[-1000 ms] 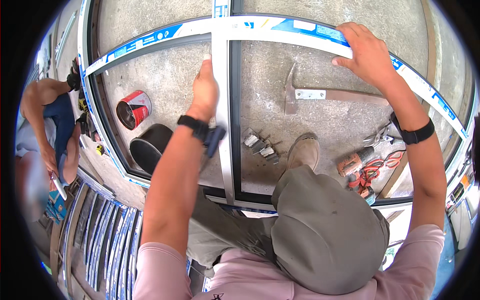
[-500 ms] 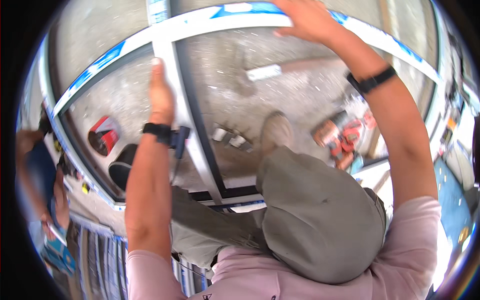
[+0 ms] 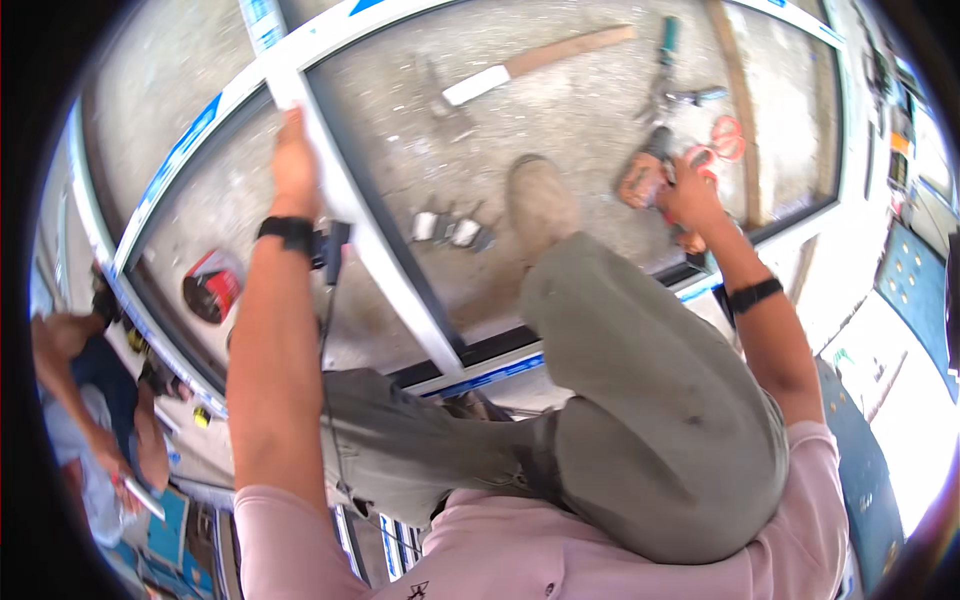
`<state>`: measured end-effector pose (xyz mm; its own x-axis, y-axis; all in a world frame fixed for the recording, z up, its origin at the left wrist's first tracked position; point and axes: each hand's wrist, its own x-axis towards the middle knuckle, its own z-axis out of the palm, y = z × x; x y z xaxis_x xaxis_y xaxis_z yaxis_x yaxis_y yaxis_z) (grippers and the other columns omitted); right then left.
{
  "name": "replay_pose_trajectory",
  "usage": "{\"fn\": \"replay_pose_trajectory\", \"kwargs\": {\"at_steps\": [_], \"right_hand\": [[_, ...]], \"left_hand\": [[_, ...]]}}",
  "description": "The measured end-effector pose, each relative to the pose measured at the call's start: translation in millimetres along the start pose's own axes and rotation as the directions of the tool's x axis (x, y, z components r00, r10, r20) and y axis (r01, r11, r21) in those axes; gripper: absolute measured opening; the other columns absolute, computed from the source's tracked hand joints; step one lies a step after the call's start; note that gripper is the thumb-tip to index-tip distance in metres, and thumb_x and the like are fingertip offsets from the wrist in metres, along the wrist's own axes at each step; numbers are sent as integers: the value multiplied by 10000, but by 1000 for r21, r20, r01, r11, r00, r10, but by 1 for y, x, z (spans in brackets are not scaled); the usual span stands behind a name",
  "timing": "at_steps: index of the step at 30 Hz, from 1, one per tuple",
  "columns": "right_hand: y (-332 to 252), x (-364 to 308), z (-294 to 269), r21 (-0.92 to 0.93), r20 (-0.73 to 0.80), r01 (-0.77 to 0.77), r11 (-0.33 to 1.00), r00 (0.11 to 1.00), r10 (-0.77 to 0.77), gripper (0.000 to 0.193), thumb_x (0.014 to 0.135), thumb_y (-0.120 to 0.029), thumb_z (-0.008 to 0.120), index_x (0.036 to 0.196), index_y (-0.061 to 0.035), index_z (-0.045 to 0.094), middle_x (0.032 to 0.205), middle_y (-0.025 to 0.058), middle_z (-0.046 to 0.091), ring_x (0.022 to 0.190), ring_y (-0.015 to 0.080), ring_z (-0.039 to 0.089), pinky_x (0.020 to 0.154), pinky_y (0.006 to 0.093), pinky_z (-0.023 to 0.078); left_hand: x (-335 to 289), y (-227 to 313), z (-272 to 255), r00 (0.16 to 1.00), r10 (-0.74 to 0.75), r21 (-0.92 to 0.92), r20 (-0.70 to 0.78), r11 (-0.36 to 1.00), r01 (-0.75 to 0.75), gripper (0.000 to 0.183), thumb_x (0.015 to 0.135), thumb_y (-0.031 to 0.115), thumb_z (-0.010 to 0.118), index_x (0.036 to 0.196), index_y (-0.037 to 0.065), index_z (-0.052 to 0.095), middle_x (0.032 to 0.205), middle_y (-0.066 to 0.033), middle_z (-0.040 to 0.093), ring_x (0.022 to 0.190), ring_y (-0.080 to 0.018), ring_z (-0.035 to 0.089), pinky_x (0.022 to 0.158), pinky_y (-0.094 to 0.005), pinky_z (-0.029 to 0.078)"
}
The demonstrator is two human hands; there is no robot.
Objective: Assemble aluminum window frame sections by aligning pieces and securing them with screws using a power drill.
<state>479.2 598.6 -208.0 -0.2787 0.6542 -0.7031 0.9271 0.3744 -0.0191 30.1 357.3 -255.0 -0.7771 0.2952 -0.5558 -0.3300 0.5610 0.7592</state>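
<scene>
My left hand [image 3: 295, 172] lies against the white crossbar [image 3: 345, 190] of a metal window or door frame. Its visible finger is stretched out along the bar; the others are hidden. Low on the right, inside the frame, my right hand [image 3: 692, 192] is closed around an orange and black power drill [image 3: 642, 180] on the floor. Red-handled scissors [image 3: 728, 138] lie just beyond it. Farther off are a green-handled tool [image 3: 668, 42] and a pair of pliers [image 3: 695, 97]. A dark strap circles each wrist, and a small dark device [image 3: 337, 252] with a cable shows beside the left one.
My shoe [image 3: 540, 205] stands inside the frame, near small white-and-dark metal fittings [image 3: 450, 229]. A brown strip with a white end [image 3: 535, 65] lies beyond them. At left are a red can [image 3: 212, 287] and another person [image 3: 100, 410] outside the frame.
My right hand has left the frame's far rail and come down to the drill, closing on it. My left hand remains at the crossbar. The view has shifted.
</scene>
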Motion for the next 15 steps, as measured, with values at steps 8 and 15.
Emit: {"fn": "replay_pose_trajectory", "kwargs": {"at_steps": [8,15], "right_hand": [[20,-28,25,219,-73,10,976,997,6,627,758,-96,689,1310,-1,410,1029,218,641,964,348,641,821,404,497],[-64,-113,-59,867,-77,123,483,990,-115,281,776,-47,669,1038,6,582,843,61,605,696,105,562,583,245,448]], "left_hand": [[-69,-27,2,935,233,212,267,932,-293,715,956,404,511,1442,-49,245,1334,-309,459,1224,-381,491,1040,-365,363],[-94,-28,-52,926,61,248,372,955,-163,559,921,333,569,1336,-26,463,1221,-198,590,1129,-261,558,975,-340,406]]}}
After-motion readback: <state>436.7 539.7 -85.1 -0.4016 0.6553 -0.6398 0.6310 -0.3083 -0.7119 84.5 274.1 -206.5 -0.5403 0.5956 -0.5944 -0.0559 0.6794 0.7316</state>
